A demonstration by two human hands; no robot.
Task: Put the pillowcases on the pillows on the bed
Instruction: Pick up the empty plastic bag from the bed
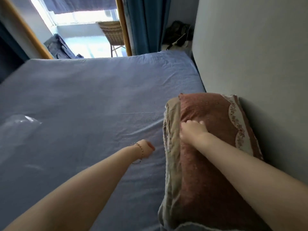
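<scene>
A pillow in a reddish-brown dotted pillowcase (210, 147) with a white floral border lies on top of a beige pillow (171, 134), both stacked against the grey headboard at the right of the bed. My right hand (191, 130) rests on the reddish pillow near its left edge, fingers curled on the fabric. My left hand (146, 149), with a thin bracelet at the wrist, hovers blurred over the blue sheet (93, 100) just left of the beige pillow, fingers curled; it holds nothing that I can see.
A clear plastic bag (20, 121) lies on the sheet at the left. The grey headboard (260, 64) runs along the right. Beyond the bed's far edge hang blue curtains (146, 25); a wicker chair (113, 34) stands in the bright doorway, dark bags on the floor.
</scene>
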